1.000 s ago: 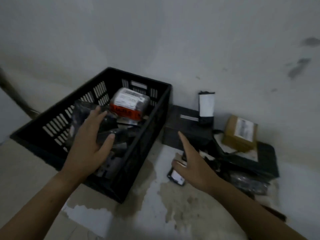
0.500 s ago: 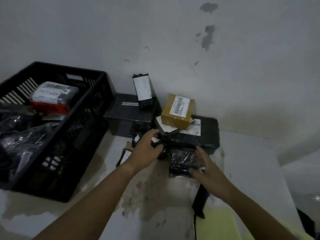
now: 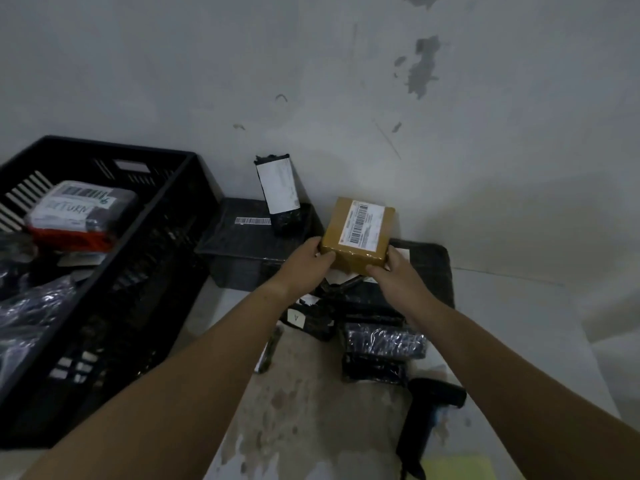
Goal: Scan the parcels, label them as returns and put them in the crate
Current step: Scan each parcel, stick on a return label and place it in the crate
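Observation:
A small brown cardboard parcel (image 3: 356, 233) with a white barcode label sits at the centre, above a pile of black-wrapped parcels (image 3: 381, 337). My left hand (image 3: 306, 261) grips its left near corner and my right hand (image 3: 394, 275) grips its right near corner. The black crate (image 3: 162, 216) stands at the left, holding a parcel marked RETURN (image 3: 83, 211) and dark plastic-wrapped parcels (image 3: 31, 306). A black handheld scanner (image 3: 420, 424) lies on the table at the lower right.
A flat black box (image 3: 249, 233) with a barcode strip lies against the wall, with an upright black parcel (image 3: 280, 199) bearing a white label on it. A yellow pad (image 3: 457, 467) shows at the bottom edge. The stained tabletop (image 3: 304, 410) ends at the right.
Both hands left the crate and the black parcels and moved up to the brown parcel, which they now hold at both sides. The view swung right.

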`<control>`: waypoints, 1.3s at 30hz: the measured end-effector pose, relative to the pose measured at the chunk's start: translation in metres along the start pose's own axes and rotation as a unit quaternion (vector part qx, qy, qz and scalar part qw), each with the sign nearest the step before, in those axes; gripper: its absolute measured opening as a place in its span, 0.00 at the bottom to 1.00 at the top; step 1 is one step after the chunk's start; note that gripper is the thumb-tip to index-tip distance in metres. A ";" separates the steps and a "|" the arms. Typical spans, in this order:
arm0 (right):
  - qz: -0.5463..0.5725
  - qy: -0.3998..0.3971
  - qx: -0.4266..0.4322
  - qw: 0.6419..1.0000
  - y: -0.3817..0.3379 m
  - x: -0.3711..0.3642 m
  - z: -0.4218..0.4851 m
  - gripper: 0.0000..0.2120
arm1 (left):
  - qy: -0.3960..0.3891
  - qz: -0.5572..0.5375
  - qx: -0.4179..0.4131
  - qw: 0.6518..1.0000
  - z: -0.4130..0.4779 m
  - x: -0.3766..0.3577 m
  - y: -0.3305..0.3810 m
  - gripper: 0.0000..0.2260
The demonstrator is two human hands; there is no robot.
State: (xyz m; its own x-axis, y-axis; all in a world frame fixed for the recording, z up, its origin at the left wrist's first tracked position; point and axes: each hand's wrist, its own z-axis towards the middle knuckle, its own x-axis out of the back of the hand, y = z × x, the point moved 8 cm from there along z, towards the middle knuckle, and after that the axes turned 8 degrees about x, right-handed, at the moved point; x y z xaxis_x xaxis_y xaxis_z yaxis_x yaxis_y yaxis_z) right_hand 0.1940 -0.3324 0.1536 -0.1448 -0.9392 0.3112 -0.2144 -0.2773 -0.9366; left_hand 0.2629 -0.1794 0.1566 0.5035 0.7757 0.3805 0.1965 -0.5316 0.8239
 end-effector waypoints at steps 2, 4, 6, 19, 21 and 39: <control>0.014 0.022 0.012 1.000 -0.009 0.000 -0.014 0.27 | 0.021 -0.055 -0.008 0.998 -0.013 0.004 0.000 0.18; 0.035 0.031 0.027 0.999 -0.021 -0.002 -0.038 0.27 | 0.030 -0.136 -0.021 0.990 -0.035 0.006 0.000 0.14; 0.079 0.031 0.041 0.996 -0.027 -0.009 -0.072 0.27 | 0.030 -0.209 -0.010 0.977 -0.063 0.004 -0.009 0.13; -0.080 0.158 -0.249 0.952 0.187 0.012 -0.237 0.37 | 0.007 -0.156 0.090 0.984 -0.185 -0.028 -0.185 0.25; -0.083 0.154 -0.244 0.954 0.200 0.011 -0.231 0.42 | 0.000 -0.153 0.111 0.982 -0.179 -0.035 -0.206 0.24; 0.076 0.082 -0.256 0.960 0.173 -0.005 -0.222 0.12 | -0.084 -0.063 0.150 0.983 -0.173 -0.060 -0.248 0.60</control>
State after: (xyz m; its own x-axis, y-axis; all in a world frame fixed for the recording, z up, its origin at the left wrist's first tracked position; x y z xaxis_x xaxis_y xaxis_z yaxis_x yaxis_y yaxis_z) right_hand -0.0569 -0.3304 0.0254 -0.3531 -0.9048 0.2379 -0.6195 0.0355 -0.7842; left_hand 0.0384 -0.0353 0.0023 0.5866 0.7878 0.1877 0.4927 -0.5311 0.6894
